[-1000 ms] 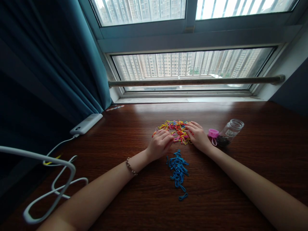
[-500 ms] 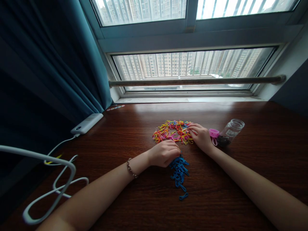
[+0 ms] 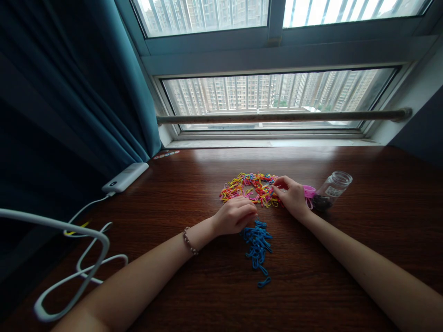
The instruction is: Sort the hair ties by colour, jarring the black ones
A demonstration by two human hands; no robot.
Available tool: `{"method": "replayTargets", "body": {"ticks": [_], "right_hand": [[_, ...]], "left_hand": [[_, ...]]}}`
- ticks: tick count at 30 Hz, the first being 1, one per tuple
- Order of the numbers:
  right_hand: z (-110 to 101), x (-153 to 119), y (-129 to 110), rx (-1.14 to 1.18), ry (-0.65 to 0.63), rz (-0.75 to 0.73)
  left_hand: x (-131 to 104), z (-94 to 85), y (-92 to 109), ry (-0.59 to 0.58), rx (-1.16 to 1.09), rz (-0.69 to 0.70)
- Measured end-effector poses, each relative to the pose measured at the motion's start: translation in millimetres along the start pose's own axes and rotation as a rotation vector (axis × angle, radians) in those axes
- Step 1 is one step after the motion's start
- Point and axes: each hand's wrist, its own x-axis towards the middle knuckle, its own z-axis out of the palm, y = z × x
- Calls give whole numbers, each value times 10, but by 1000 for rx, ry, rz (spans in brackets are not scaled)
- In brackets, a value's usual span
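Observation:
A ring-shaped pile of multicoloured rubber bands [image 3: 230,190] lies on the brown table. In front of it is a smaller heap of blue rubber bands [image 3: 258,246], trailing toward me. My left hand [image 3: 237,214] is closed, palm down, just above the far end of the blue heap; whatever its fingertips hold is hidden. At the right side of the coloured pile, my right hand [image 3: 290,196] has thumb and forefinger brought together in a pinch. Anything between those tips is too small to make out.
Right of my right hand are a pink lid [image 3: 309,190] with a loop and a tilted clear jar [image 3: 332,189] with dark contents. At left, a white power bank [image 3: 125,178] has a white cable [image 3: 74,272] looping over the table. A blue curtain [image 3: 86,83] hangs there.
My left hand has lifted slightly away from the blue heap, uncovering more of its far end. My right hand has drawn a little to the right, and its fingers are more bent.

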Motion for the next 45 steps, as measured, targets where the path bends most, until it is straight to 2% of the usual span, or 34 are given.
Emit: {"method": "replayTargets", "body": {"ticks": [6,12,15,27,30,40,45], "right_hand": [[4,12,43,-111,31,5],[49,15,131,-230,-132,-81],[53,9,138,-232,-156,-66],[43,21,111,-160,-138,-35],[53,15,115,-102,-118,-7],[46,18,131,-234,-166,-50],[43,19,144,-129,-71,-78]], "left_hand": [[-2,21,-33,-21,42,-59],[-21,25,-30,-160,40,35],[-33,20,-31,-188,27,55],[-42,46,-56,-52,161,-30],[-46,53,-63,-44,185,-21],[-42,55,-73,-53,201,-14],[-34,48,-61,-44,214,-20]]}}
